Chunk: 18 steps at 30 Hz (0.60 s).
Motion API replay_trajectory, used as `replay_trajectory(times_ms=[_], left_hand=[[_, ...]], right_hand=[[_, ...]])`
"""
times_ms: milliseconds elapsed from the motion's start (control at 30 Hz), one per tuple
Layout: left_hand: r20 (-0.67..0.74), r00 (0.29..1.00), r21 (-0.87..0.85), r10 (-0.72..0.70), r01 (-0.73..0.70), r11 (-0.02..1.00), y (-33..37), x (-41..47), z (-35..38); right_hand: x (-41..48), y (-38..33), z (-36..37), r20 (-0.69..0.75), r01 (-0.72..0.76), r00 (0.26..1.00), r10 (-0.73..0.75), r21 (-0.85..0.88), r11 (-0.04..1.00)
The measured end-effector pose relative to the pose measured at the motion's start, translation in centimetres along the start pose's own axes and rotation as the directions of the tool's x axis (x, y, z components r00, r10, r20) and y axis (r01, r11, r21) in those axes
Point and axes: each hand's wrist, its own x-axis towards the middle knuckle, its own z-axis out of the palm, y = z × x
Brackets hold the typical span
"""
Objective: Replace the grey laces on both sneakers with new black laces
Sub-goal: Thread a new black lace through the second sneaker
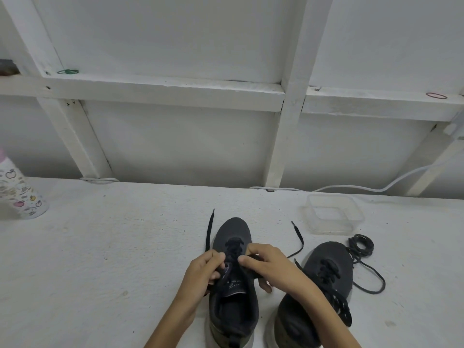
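Closest to us, at the near edge of the white table (100, 247), two dark sneakers stand side by side with heels toward us and toes toward the far edge. Over the middle sneaker (233, 315), our left hand (208, 270) has its fingers curled, pinching the black lace (209, 229) at the left side of the eyelets. Our right hand (266, 267) grips the same lace on the right side between thumb and bent forefinger, the other fingers folded underneath. One free end of that lace runs out past the toe on the left and the other lies on the table to the right. The right sneaker (339, 257) is already threaded in black, its loose lace (371, 280) trailing toward the right edge. Just beyond it lies a coiled dark lace (361, 244), and behind that a clear plastic container (331, 231). A fruit-printed bottle (20, 192) stands at the left edge. A white cable (376, 189) runs along the far edge. On the wall ledge above lie a green rubber band (67, 71) and a red rubber band (436, 95).
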Motion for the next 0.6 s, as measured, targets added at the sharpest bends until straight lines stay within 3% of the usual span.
replay_trajectory(times_ms=[200,300,400,600], left_hand=[[-0.140,0.985,-0.358,-0.101,0.044,0.933,-1.1,-0.7,0.5],[-0.188,0.972,-0.429,-0.138,0.045,0.902,-1.3,-0.8,0.9],[-0.183,0.977,-0.389,-0.106,0.027,0.921,-1.5,-0.7,0.7],[-0.165,0.986,-0.113,0.025,-0.044,0.993,-1.3,-0.9,-1.2]], right_hand=[[-0.3,-0.1,-0.1,-0.002,-0.101,0.995,0.101,0.095,0.990],[-0.3,-0.2,0.0,0.000,-0.122,0.992,0.123,0.112,0.986],[-0.4,-0.5,0.0,-0.004,-0.122,0.992,0.123,0.122,0.985],[-1.5,-0.7,-1.2,-0.106,-0.145,0.982,0.157,0.115,0.983]])
